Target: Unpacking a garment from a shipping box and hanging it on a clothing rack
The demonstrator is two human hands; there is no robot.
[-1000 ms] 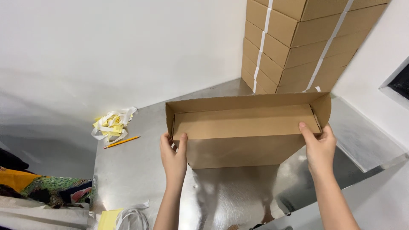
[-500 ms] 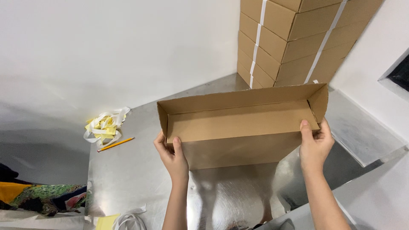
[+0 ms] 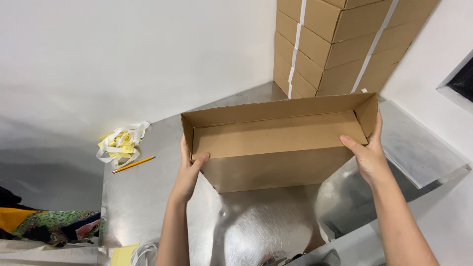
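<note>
Both hands, left hand (image 3: 188, 170) and right hand (image 3: 368, 153), clasp the open cardboard box (image 3: 276, 145) by its ends above the metal table (image 3: 148, 197), near its far edge.

Head view: looks steeply down from above the metal table (image 3: 148, 197), close over it.
Facing: toward the white wall (image 3: 123, 54) behind the table.
Shared views: only this one.

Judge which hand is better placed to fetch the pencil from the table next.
Left. The left hand grips the cardboard box's end on the pencil's side; the right hand holds the far end, with the box between it and the pencil.
</note>
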